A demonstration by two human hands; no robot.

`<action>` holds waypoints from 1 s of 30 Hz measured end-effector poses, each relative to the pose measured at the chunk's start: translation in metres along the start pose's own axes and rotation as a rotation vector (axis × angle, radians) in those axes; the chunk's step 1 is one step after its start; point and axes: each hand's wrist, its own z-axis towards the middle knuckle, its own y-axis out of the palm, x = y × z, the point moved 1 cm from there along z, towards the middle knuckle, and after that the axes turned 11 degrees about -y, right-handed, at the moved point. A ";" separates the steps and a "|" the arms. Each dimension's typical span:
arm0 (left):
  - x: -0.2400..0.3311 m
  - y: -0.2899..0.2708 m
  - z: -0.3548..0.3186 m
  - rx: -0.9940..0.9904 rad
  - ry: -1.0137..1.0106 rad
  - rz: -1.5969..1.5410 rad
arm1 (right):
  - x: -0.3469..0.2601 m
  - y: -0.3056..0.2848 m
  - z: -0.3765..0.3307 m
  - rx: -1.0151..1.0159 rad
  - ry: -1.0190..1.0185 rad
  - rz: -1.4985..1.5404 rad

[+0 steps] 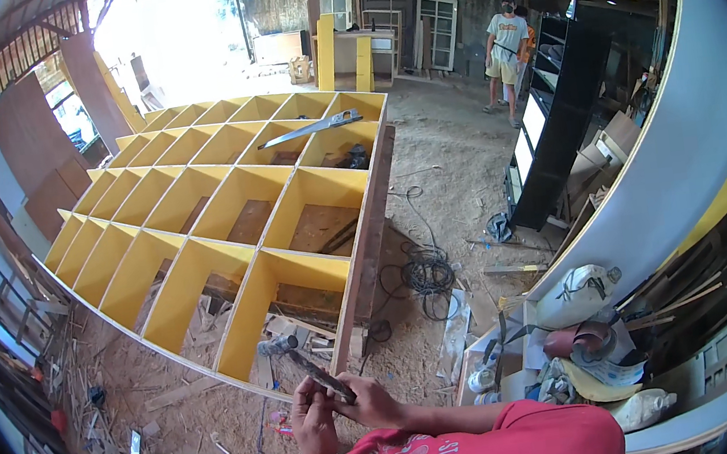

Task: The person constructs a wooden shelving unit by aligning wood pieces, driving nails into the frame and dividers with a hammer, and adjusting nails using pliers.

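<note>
A hammer point(320, 375) with a dark, worn handle lies across my right hand point(373, 403), whose fingers are wrapped round the lower handle. Its grey metal head points away to the left, over the near corner of a large yellow wooden grid frame point(250, 256). Just left of the handle is my left hand point(315, 423), its fingers pinched together close to the right hand. Whatever those fingers hold, if anything, is too small to make out. A handsaw point(303, 132) rests on top of the frame's dividers near its far right end.
Tangled black cable point(428, 278) lies on the dirt floor right of the frame. Wood scraps point(181, 393) litter the ground at left. At lower right, a white container point(577, 292) sits beside a curved panel point(686, 145). A person point(507, 54) stands beyond a tilted black cabinet point(558, 120).
</note>
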 end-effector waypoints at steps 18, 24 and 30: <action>0.025 -0.029 0.023 -0.054 -0.309 -0.080 | -0.020 0.011 0.014 0.140 0.335 -0.016; 0.036 -0.046 0.031 -0.030 -0.261 0.242 | -0.008 0.023 0.011 0.118 0.361 0.005; 0.060 -0.074 0.054 -0.055 -0.080 0.518 | -0.007 0.038 0.010 0.106 0.382 0.057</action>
